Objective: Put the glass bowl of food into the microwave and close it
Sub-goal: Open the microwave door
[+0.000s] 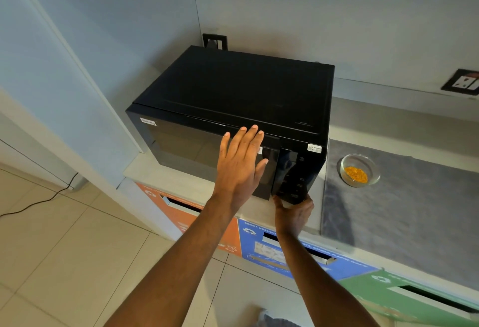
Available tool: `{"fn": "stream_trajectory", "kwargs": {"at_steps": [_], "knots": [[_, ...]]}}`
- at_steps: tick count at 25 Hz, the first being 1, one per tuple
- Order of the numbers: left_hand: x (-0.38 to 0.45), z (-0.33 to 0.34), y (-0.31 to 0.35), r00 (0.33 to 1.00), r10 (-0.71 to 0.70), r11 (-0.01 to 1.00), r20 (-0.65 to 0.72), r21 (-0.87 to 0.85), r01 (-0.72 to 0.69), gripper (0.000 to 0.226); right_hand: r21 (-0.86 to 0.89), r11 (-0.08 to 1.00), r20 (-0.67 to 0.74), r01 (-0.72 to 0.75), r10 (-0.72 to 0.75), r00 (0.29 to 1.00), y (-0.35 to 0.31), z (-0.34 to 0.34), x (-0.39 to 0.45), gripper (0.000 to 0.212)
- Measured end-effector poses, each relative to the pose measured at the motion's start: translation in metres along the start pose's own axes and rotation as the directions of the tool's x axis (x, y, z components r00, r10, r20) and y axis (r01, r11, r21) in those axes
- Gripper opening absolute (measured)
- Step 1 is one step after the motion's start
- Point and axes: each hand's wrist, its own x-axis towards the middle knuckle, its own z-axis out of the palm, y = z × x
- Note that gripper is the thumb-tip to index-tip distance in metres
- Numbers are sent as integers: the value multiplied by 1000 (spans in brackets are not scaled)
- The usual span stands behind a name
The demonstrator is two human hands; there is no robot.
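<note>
In the head view, the left hand (239, 163) lies flat and open, fingers spread, against the closed door of the black microwave (233, 109), gripping nothing. The right hand (294, 208) curls at the lower corner under the control panel (293, 173); its grip cannot be told. The glass bowl (359, 170) of yellow food sits right of the right hand, apart on a grey mat (401, 210).
</note>
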Motion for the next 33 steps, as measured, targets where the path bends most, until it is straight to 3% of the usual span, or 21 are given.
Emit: {"fn": "stream_trajectory", "kwargs": {"at_steps": [2, 4, 6, 8, 10, 13, 16, 20, 26, 31, 33], "knots": [[-4, -6, 1, 999, -21, 999, 45, -32, 22, 59, -9, 994, 2, 112, -112, 994, -4, -10, 0, 87], [-13, -13, 0, 998, -16, 998, 58, -67, 20, 59, 103, 969, -29, 225, -224, 974, -19, -26, 2, 75], [-22, -20, 1, 998, -19, 992, 59, -120, 26, 57, 280, 904, -108, 324, -306, 946, -41, -44, 9, 69], [-32, -31, 3, 997, -53, 982, 49, -178, 61, 54, 322, 835, -222, 447, -392, 893, -69, -62, 15, 67], [-39, -43, 5, 995, -97, 968, 20, -231, 99, 49, 204, 795, -239, 571, -525, 817, -95, -75, 19, 62], [-53, -68, 3, 987, -150, 947, -58, -296, 126, 43, -75, 733, -46, 676, -680, 732, -123, -80, 11, 50], [-69, -97, -2, 971, -220, 926, -92, -333, 178, 42, -276, 680, 133, 680, -673, 727, -133, -75, -1, 49], [-99, -136, -22, 939, -344, 886, 8, -330, 327, 34, -416, 583, 201, 698, -690, 696, -129, -74, -9, 51], [-133, -183, -63, 859, -479, 857, 177, -117, 502, 49, -407, 636, 208, 656, -634, 745, -142, -80, -26, 43], [-149, -196, -105, 832, -540, 835, 126, 199, 512, 60, -428, 624, 274, 654, -600, 751, -147, -87, -33, 35], [-153, -200, -122, 817, -565, 814, 112, 241, 529, 62, -431, 618, 295, 658, -593, 750, -148, -89, -34, 32]]}}
